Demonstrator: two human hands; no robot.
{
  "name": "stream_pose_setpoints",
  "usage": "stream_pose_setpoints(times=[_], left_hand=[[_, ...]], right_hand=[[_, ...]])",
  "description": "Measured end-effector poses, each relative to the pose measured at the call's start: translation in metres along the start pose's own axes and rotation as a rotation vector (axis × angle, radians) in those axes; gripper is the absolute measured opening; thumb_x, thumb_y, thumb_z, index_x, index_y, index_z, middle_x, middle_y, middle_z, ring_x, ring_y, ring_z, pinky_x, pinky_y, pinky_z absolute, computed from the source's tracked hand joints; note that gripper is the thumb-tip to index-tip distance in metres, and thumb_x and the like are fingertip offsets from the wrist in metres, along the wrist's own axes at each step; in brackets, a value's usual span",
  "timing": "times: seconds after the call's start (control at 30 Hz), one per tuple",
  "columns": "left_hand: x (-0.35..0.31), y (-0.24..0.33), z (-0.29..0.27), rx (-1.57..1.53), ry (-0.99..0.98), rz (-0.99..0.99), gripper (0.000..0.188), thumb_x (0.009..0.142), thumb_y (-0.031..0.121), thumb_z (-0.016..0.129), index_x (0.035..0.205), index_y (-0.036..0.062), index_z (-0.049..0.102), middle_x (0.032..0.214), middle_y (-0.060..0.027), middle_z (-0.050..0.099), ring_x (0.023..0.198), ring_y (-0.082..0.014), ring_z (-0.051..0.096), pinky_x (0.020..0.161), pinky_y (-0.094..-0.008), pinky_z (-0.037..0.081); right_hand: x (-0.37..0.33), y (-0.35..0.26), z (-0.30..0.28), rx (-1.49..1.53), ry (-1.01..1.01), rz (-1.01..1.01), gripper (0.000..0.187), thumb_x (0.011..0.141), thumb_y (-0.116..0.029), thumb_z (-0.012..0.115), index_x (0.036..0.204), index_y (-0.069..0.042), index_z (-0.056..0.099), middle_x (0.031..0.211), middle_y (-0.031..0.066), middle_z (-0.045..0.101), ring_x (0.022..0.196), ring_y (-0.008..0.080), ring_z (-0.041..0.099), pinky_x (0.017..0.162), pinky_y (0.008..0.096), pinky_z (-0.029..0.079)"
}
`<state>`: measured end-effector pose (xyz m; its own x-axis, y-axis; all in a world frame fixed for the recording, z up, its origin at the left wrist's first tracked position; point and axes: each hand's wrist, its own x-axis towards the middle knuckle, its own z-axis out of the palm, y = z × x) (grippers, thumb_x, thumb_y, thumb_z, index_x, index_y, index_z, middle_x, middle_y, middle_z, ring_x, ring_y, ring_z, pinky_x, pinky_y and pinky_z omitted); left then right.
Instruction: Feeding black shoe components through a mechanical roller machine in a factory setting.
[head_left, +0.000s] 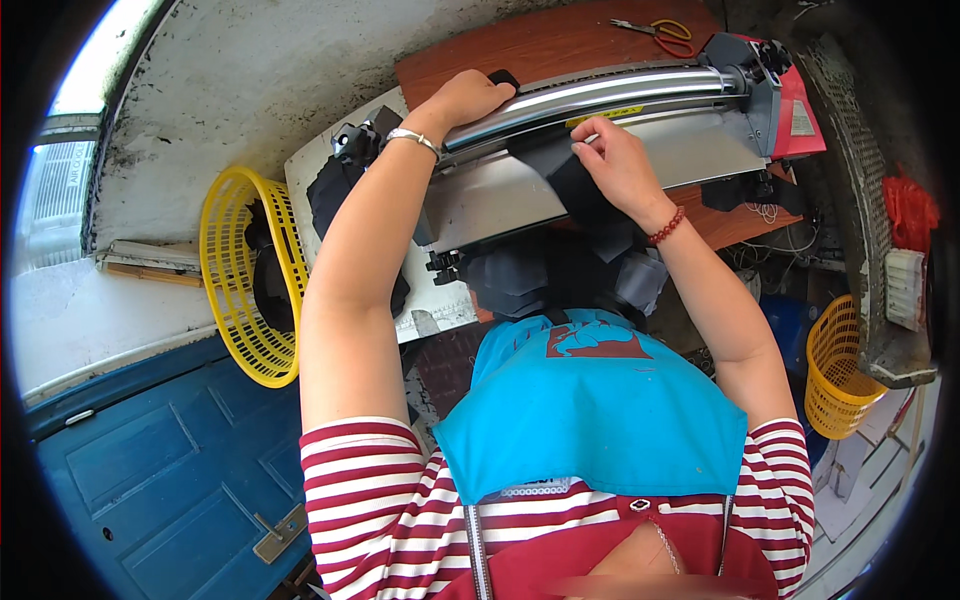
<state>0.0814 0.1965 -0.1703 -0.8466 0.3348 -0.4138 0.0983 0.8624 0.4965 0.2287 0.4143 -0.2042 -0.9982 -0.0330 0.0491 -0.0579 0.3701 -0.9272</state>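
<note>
Stained pale wall (290, 50) backs the room, and a reddish-brown surface (560, 42) lies behind a roller machine, with snips (668, 38) near its far edge. On the machine's metal tray (700, 148), just in front of the chrome roller (610, 92), lies the black sheet (562, 172), its lower part slanting over the tray's front edge toward the blue apron (610, 410).

The right hand (622, 170) has thumb and forefinger brought together and seems to pinch the sheet. The left hand (470, 98) reaches across the roller's left end, fingers curled beside a small black piece (503, 78); whether they grip it, I cannot tell.

Lining up the sheet with the roller looks like the step in hand; the next move probably calls for keeping it flat and square while feeding it, fingertips well back from the rollers.

Bare metal stretches rightward to the red housing (800, 112), giving sideways room. The left is tighter: the forearm passes between bundled dark pieces (335, 192) and the tray's end.
</note>
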Motion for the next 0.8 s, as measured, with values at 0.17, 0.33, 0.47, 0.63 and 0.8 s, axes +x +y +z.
stream_pose_setpoints(times=[0.17, 0.33, 0.47, 0.63, 0.8], left_hand=[[0.027, -0.015, 0.009, -0.157, 0.044, -0.042, 0.044, 0.079, 0.043, 0.075, 0.081, -0.0005, 0.078, 0.078, -0.0154, 0.074, 0.075, -0.0258, 0.071, 0.074, -0.0368, 0.056], [0.043, -0.006, -0.016, -0.371, 0.261, -0.155, 0.013, 0.09, 0.013, 0.066, 0.095, 0.0016, 0.066, 0.073, -0.0123, 0.065, 0.063, -0.0271, 0.06, 0.053, -0.0429, 0.046], [0.02, 0.015, -0.065, -0.581, 0.26, -0.143, 0.011, 0.088, 0.015, 0.068, 0.085, 0.005, 0.064, 0.074, -0.0053, 0.059, 0.063, -0.0197, 0.053, 0.052, -0.0368, 0.043], [0.002, 0.011, -0.101, -0.856, 0.32, -0.109, 0.011, 0.087, 0.018, 0.065, 0.088, 0.0076, 0.061, 0.074, -0.0044, 0.055, 0.064, -0.0194, 0.054, 0.056, -0.0385, 0.048], [-0.024, 0.009, -0.128, -0.783, 0.487, 0.036, 0.012, 0.089, 0.017, 0.065, 0.09, 0.0056, 0.063, 0.075, -0.0054, 0.06, 0.063, -0.0198, 0.059, 0.052, -0.0371, 0.049]], right_hand=[[-0.013, 0.003, -0.015, -0.444, 0.03, -0.126, 0.015, 0.09, -0.013, 0.071, 0.104, -0.007, 0.067, 0.093, 0.009, 0.072, 0.083, 0.0325, 0.07, 0.071, 0.0408, 0.054], [-0.059, 0.01, -0.007, -0.423, 0.053, -0.578, 0.014, 0.087, -0.013, 0.075, 0.099, -0.012, 0.068, 0.083, 0.0061, 0.066, 0.073, 0.0273, 0.069, 0.06, 0.0368, 0.053], [-0.098, 0.062, 0.044, -0.492, -0.272, -0.376, 0.019, 0.088, -0.022, 0.076, 0.101, -0.01, 0.069, 0.096, 0.0078, 0.068, 0.089, 0.0293, 0.069, 0.075, 0.042, 0.055], [-0.096, 0.112, 0.095, -0.631, -0.274, -0.412, 0.027, 0.087, -0.03, 0.075, 0.106, -0.011, 0.071, 0.109, 0.0097, 0.066, 0.113, 0.0316, 0.062, 0.097, 0.0493, 0.046], [-0.095, 0.108, 0.104, -0.614, -0.366, -0.416, 0.031, 0.084, -0.032, 0.076, 0.107, -0.012, 0.073, 0.111, 0.0096, 0.067, 0.117, 0.0313, 0.06, 0.103, 0.0466, 0.043]])
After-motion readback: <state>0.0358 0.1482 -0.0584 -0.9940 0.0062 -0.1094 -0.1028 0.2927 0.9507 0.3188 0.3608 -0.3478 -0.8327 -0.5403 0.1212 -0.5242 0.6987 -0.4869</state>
